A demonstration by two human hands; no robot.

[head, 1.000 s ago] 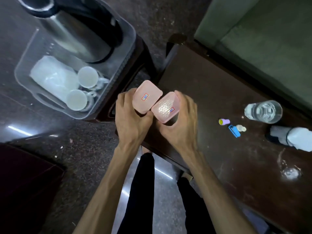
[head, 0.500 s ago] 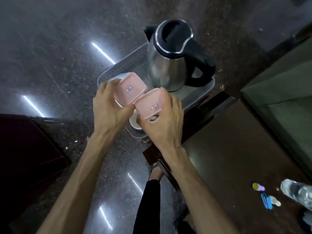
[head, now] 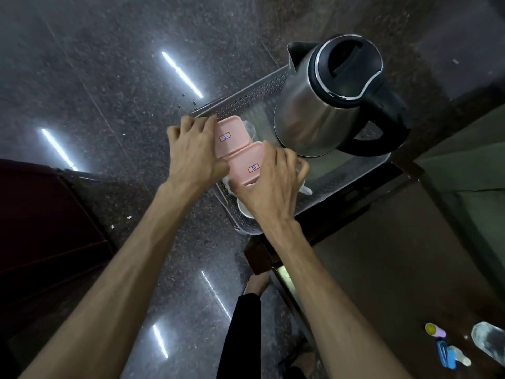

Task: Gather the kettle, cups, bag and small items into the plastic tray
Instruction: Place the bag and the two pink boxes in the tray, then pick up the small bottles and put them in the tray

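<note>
A steel kettle (head: 319,116) with a black lid and handle stands in the clear plastic tray (head: 246,98). My left hand (head: 192,154) grips a pink lidded box (head: 228,136) and my right hand (head: 270,184) grips a second pink box (head: 246,166). Both boxes are low inside the tray's near end, side by side and touching. A white cup (head: 243,209) peeks out under my right hand. The bag and the other cup are mostly hidden beneath the boxes and hands.
The tray rests on a dark stool beside a brown table (head: 410,269). On the table's near right lie a small purple item (head: 434,330), a blue item (head: 444,356) and a clear bottle (head: 489,343). Dark speckled floor lies to the left. A green cushion (head: 478,165) sits at the right.
Both hands carried the two pink boxes from the table over to the tray and have lowered them into it beside the kettle. The camera view swung left with them.
</note>
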